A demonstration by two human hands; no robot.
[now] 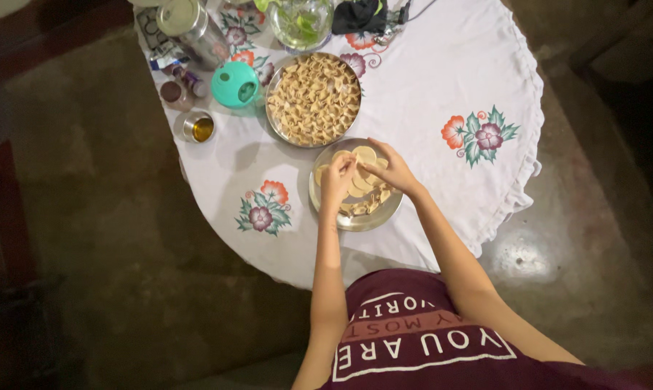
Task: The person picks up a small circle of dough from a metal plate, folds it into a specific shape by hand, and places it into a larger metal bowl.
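Dough round (364, 154), pale and flat, sits pinched between both hands above the far half of the near steel plate (355, 220).

Head view. Left hand (337, 180) and right hand (388, 168) meet at the round. It lies at the fingertips of both, slightly farther from the body than the knuckles. Neither hand is clearly nearer; both touch it. The round has no marked long axis; it shows as a disc tilted toward the camera. Left hand: fingers curled narrow, tips closed on the round's left edge. Right hand: fingers bent and drawn together, tips on the right and upper edge, wrist cocked inward. Whether a fold is formed under the fingers cannot be told; the fingers hide it.

Both forearms run from the body straight up to the plate, left one nearly vertical in frame, right one angled in from the right. More pale rounds (361, 185) lie directly beneath the hands in the plate, with a few shaped pieces (366, 207) on the side nearer the body.

Beyond the hands, just past the near plate, stands a second plate (275, 115) filled with folded pieces (313, 97). Farther left of the left hand: a teal container (235, 84) and a small steel bowl (198, 127). All rest on a bench under a white floral cloth (442, 79).
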